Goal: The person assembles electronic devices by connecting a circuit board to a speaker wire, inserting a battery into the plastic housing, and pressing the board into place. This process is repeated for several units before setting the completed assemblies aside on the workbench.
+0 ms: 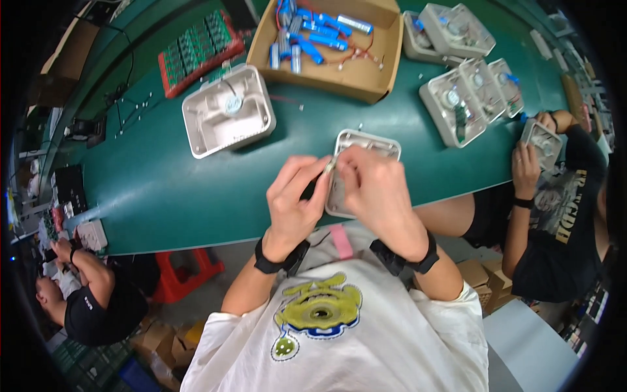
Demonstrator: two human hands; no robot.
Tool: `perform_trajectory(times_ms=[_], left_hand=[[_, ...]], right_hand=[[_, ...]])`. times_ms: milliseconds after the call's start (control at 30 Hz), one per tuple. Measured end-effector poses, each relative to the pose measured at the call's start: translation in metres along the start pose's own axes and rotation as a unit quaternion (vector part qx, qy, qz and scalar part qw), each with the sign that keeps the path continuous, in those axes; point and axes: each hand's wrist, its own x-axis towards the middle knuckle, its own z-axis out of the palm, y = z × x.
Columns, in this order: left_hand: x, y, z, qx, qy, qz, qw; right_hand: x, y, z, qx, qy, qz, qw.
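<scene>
My left hand [297, 199] is closed in a pinch, with a small pale part [330, 167] at its fingertips. Something dark shows between its thumb and fingers; its kind is too small to tell. My right hand [379, 189] is closed too, its thumb and forefinger meeting the left fingertips at that part. Whether the right fingers also grip it is hidden. Under both hands lies an open white plastic housing [338, 204] on the green table, largely covered by my right hand.
Another white housing with a round speaker [228, 114] stands at left. Beyond it lie green circuit boards [196, 52] on a red holder. A cardboard box [366, 85] holds blue battery packs [326, 40]. Several housings [454, 108] sit at right. Co-workers [562, 196] [98, 300] work on both sides.
</scene>
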Motion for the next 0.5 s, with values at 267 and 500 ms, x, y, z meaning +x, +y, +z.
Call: perform_trajectory(times_ms=[267,500], left_hand=[[-0.016,0.001,0.000,-0.061,-0.002,-0.098,0.993],[-0.016,-0.004,0.007,-0.074,0.006,-0.103,0.992]], right_hand=[[0.119,0.026,-0.083,-0.254,-0.026,-0.108,0.961],[0.232,0.077,-0.046,-0.379,-0.202,-0.146,0.891]])
